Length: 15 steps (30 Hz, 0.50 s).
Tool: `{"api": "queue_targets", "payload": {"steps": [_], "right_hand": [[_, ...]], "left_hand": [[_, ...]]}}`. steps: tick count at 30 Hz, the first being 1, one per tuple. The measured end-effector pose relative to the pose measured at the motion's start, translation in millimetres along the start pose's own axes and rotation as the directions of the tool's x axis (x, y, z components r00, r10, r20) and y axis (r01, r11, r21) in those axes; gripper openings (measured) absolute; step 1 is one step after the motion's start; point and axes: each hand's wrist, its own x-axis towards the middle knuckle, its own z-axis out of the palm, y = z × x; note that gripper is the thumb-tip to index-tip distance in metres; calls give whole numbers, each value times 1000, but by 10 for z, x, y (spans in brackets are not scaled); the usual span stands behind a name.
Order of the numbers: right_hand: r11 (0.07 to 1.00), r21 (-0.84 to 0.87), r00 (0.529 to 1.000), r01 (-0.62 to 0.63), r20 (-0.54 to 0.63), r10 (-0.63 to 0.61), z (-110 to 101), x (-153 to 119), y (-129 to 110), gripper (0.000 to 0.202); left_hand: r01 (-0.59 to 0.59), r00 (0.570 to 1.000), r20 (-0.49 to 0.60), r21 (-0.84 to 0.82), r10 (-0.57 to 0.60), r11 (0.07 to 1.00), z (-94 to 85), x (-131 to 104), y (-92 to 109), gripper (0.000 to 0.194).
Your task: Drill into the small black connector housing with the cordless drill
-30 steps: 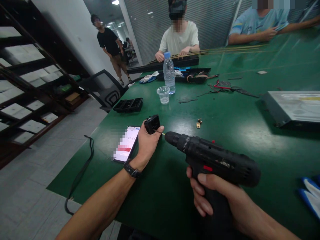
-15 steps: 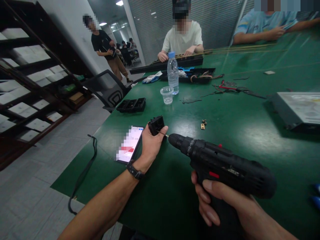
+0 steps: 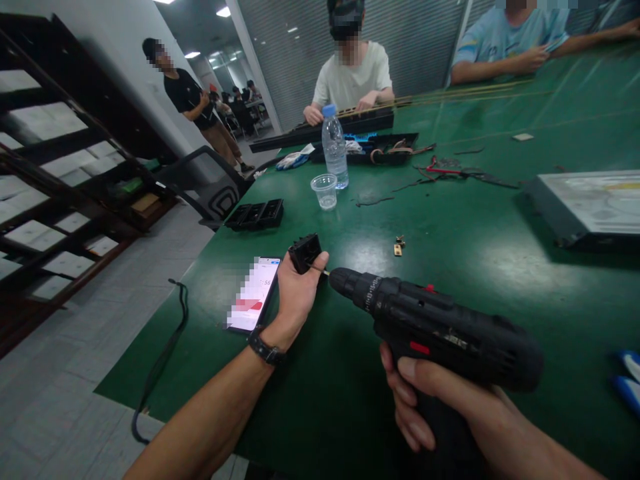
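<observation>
My left hand (image 3: 299, 288) is closed round a small black plastic housing (image 3: 305, 252), holding it just above the green table. My right hand (image 3: 435, 393) grips the handle of a black cordless drill (image 3: 430, 323) with red switches. From its chuck a thin bit (image 3: 324, 270) points left at the housing, by my left thumb; whether the tip touches is too small to tell. A lit phone (image 3: 254, 293) lies left of my left hand. Several small brass-coloured pieces (image 3: 398, 249) rest on the table beyond the drill.
On the green table (image 3: 360, 393) stand a clear cup (image 3: 325, 193), a water bottle (image 3: 335, 150) and a black compartmented part (image 3: 255, 215). A grey metal box (image 3: 585, 210) is at right. A dark strap (image 3: 165, 353) hangs over the left edge. Two people sit across; another stands behind.
The camera view has shifted slightly, so the table things sit a little further left. Both hands keep their holds, and drill and housing stay in nearly the same position to each other.
</observation>
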Motion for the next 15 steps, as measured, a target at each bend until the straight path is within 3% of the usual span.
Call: {"api": "queue_targets", "payload": {"steps": [8,15], "right_hand": [[999,17,999,33,4,-33,-65,-28,41,26],[999,-41,999,-18,-38,17,-17,-44,-44,32]], "left_hand": [[-31,999,19,21,30,999,-10,-6,19,41],[-13,999,36,5,13,1000,-11,-9,14,41]]}}
